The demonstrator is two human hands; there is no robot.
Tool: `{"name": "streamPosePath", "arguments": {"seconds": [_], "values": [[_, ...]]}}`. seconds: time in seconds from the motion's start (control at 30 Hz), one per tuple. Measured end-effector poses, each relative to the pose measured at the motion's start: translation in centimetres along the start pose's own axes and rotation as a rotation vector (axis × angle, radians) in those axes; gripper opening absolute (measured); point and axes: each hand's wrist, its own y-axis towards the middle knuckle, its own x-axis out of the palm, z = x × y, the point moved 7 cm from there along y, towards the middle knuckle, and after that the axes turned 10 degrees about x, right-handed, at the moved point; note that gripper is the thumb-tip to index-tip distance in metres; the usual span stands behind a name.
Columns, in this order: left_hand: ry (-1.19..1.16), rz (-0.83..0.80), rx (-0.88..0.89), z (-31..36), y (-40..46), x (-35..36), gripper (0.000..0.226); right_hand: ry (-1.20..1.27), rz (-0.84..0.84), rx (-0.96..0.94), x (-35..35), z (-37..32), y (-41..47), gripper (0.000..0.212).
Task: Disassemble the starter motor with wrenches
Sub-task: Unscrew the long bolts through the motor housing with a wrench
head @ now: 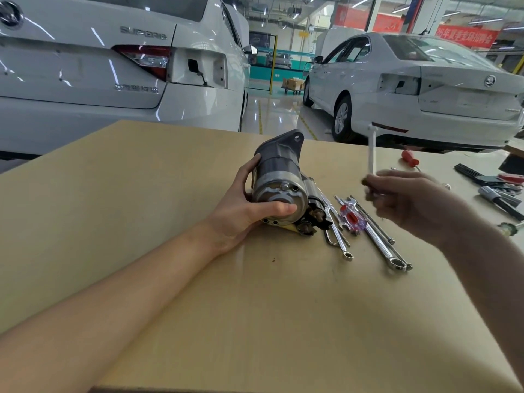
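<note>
The left forearm enters from the near left corner and runs across the tan table (141,194) to the left hand (246,205), which grips the starter motor (279,188): the thumb lies across the lower part of the round silver end cap and the fingers curl round the far left side of the dark body. The motor lies on its side on the table, end cap toward the camera, its mounting flange with a bolt hole pointing away; the solenoid terminals sit low on its right side, just beyond the thumb tip. The right hand (408,202) is raised above the table, to the right of the motor and apart from it, fingers curled round the lower end of a slim silver wrench (372,150) that stands nearly upright; hand and tool are motion-blurred, so the exact finger placement cannot be told. Between the two hands, on the table, lie several spare wrenches (380,245) and a screwdriver with a clear red-and-blue handle (351,218), the nearest wrench just beside the motor's terminals. Beyond the right hand rests a red-handled screwdriver (409,158), and further right a cluster of dark tools (493,188). Two white cars (425,89) stand behind the table.
</note>
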Motion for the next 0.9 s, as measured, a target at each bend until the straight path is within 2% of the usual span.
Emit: {"name": "streamPosePath", "arguments": {"seconds": [0.1, 0.17, 0.43, 0.57, 0.77, 0.9], "values": [[0.007, 0.008, 0.004, 0.1, 0.0, 0.0, 0.114, 0.101, -0.136, -0.052, 4.8, -0.7, 0.4, 0.014], [0.013, 0.015, 0.007, 0.2, -0.1, 0.1, 0.115, 0.135, -0.154, -0.063, 6.2, -0.7, 0.5, 0.017], [0.041, 0.006, 0.018, 0.2, -0.2, 0.2, 0.115, 0.154, -0.086, -0.127, 7.2, 0.2, 0.2, 0.032], [0.04, 0.005, 0.018, 0.2, -0.1, 0.1, 0.114, 0.091, -0.046, -0.245, 7.7, -0.1, -0.5, 0.024], [0.046, 0.004, 0.015, 0.2, 0.0, -0.1, 0.116, -0.061, 0.085, -0.363, 8.2, -0.3, -1.0, 0.025], [0.031, 0.013, 0.017, 0.1, 0.0, 0.0, 0.117, -0.072, 0.11, -0.452, 8.3, -0.6, -1.4, 0.019]]}}
